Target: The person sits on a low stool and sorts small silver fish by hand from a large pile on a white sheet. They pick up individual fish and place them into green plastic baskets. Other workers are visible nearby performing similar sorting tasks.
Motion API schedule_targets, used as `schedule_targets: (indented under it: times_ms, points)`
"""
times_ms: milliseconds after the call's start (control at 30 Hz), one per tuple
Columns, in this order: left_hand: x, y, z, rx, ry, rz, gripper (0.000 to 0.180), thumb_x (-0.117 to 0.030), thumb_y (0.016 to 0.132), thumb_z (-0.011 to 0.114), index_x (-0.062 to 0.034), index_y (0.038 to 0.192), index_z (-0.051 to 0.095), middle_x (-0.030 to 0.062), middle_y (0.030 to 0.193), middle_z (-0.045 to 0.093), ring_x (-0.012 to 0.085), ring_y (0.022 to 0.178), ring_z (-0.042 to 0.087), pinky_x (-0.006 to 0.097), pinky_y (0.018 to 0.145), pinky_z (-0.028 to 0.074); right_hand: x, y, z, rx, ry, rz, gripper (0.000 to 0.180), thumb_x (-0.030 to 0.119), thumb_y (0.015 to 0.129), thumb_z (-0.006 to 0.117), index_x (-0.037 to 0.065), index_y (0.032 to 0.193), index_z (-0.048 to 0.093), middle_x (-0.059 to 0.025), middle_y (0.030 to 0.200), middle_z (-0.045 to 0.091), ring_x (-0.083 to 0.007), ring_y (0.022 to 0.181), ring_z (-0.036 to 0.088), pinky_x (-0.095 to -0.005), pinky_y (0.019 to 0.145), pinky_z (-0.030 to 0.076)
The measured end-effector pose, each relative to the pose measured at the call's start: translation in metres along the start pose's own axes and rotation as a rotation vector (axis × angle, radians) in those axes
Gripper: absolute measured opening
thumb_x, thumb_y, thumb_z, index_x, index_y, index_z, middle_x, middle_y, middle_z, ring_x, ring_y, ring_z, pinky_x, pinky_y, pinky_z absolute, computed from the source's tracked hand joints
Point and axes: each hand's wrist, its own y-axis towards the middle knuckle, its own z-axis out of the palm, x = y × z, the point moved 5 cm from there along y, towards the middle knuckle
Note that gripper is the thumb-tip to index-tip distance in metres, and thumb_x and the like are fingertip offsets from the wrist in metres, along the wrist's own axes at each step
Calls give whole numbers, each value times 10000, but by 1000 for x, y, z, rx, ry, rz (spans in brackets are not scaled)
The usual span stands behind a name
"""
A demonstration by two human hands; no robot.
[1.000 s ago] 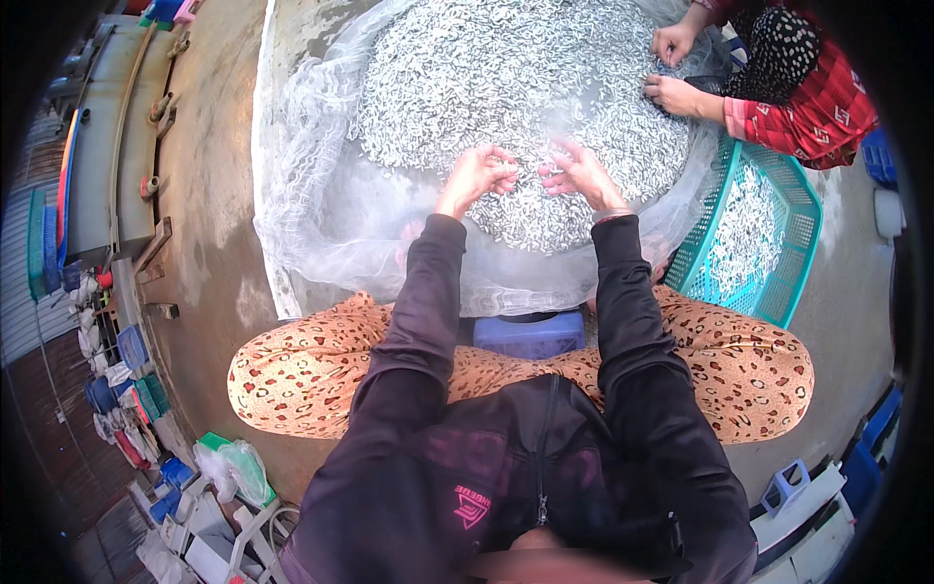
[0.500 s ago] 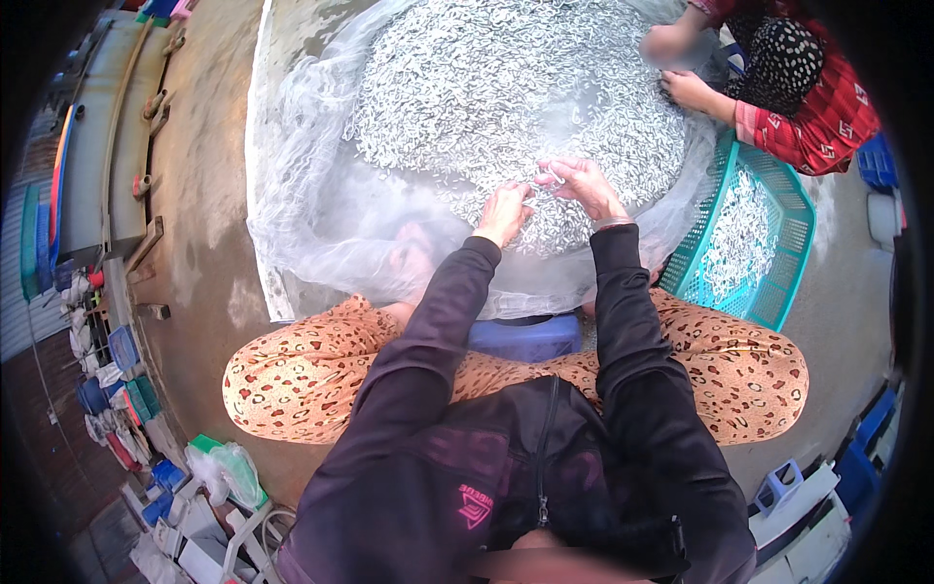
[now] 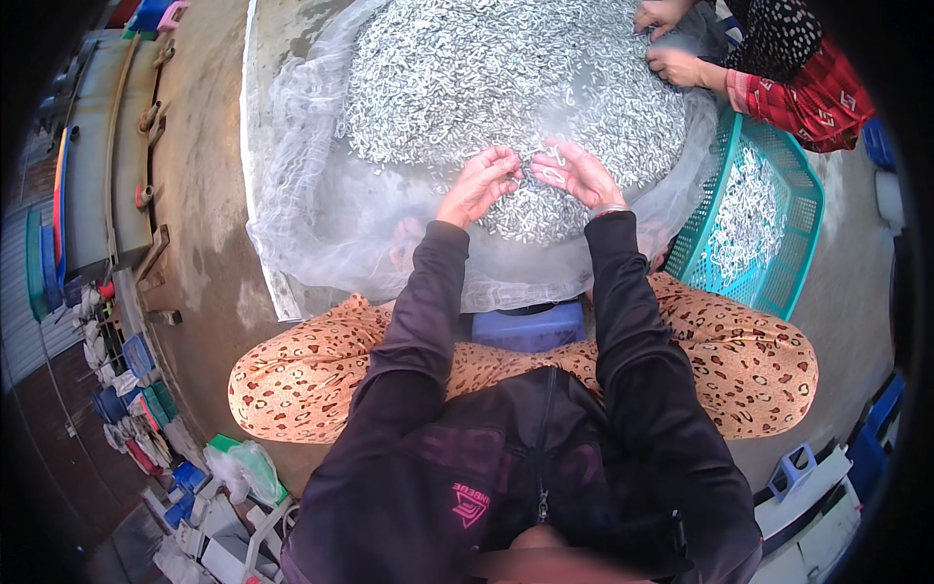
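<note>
Our left hand [image 3: 481, 183] has shifted left, its fingertips together, on what we cannot tell. Our right hand [image 3: 584, 179] lies open, a small pale fish [image 3: 553, 176] across its fingers, over the fish pile's [image 3: 537, 216] near end. We seem mid-picking; a light pinch is called for next.

The head view looks steeply down from above and behind the fingers [image 3: 502, 164], facing out beyond them; the black zip-up jacket [image 3: 618, 462] behind them lies nearest the lens. The fisheye sweep (dark along its curved sides) takes in concrete floor [image 3: 209, 185] well to both sides of the fingers.
</note>
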Motion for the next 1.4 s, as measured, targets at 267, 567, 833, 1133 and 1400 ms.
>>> schedule_targets:
  times_ms: [267,567,833,1133,1400]
  points:
    - [20,21,15,-96,225,85,329,-87,853,629,15,1125,475,123,971,591,165,831,608,288,740,518,6,-3,2,21,118,-63,268,134,945,445,-55,1134,439,-270,1117,513,-335,1071,542,-409,914,490]
    - [-12,7,16,-355,688,210,171,-20,810,631,41,963,586,123,864,649,148,715,637,250,646,526,11,-7,23,93,-45,-79,183,-32,852,536,-104,1020,527,-248,1121,549,-320,1073,555,-400,957,471]
    - [-41,-11,36,-341,964,457,185,-28,823,594,29,996,622,107,838,649,122,735,627,258,650,516,14,-9,34,26,-93,-16,126,-86,817,545,-134,933,545,-264,1056,569,-321,1025,589,-382,988,452]
    - [-58,-23,4,-48,-166,310,137,-97,812,466,6,783,552,160,904,562,254,817,562,313,666,479,9,-6,9,-228,-1026,-11,344,292,745,735,25,920,607,-61,836,633,-174,751,610,-254,623,453]
    - [-6,-25,-49,-400,476,-17,308,-340,820,654,-79,707,536,25,612,534,106,517,486,211,388,338,-44,3,14,-357,-1777,-515,298,195,661,723,13,871,614,-166,854,633,-344,828,612,-429,745,480]
